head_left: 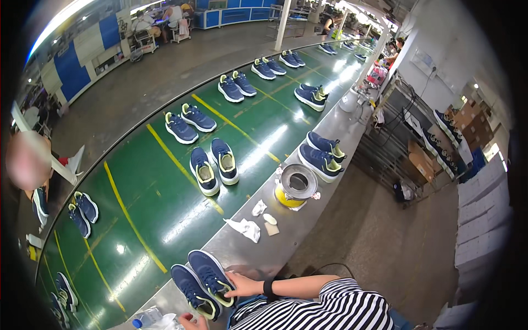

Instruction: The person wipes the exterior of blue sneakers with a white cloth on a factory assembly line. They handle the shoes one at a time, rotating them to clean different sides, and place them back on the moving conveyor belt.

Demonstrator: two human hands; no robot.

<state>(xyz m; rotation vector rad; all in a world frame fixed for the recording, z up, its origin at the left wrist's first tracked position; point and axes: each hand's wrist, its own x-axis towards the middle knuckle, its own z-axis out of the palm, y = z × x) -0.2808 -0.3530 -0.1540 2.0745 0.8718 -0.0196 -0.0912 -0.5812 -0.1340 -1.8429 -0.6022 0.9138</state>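
Note:
A pair of navy sneakers with white soles stands on the metal ledge in front of me. My right hand [242, 285] grips the right sneaker [209, 270] by its heel collar, with the thumb and fingers on either side of the opening. Against it on the left stands the other sneaker [190, 286], its yellow-green lining showing at the heel. My left hand [193, 322] is low at the picture's bottom edge, just behind that sneaker's heel. Its fingers are bent and apart, with nothing visible between them; the rest is cut off. Beside it lies a clear plastic bottle [147, 318] with a blue cap.
A green conveyor belt [137, 192] with yellow lines carries several pairs of navy sneakers. On the metal ledge [275, 250] are a yellow can [289, 195], crumpled white tissue [246, 228] and another sneaker pair [322, 157]. A shoe rack [423, 132] stands right. A person [33, 159] is across the belt.

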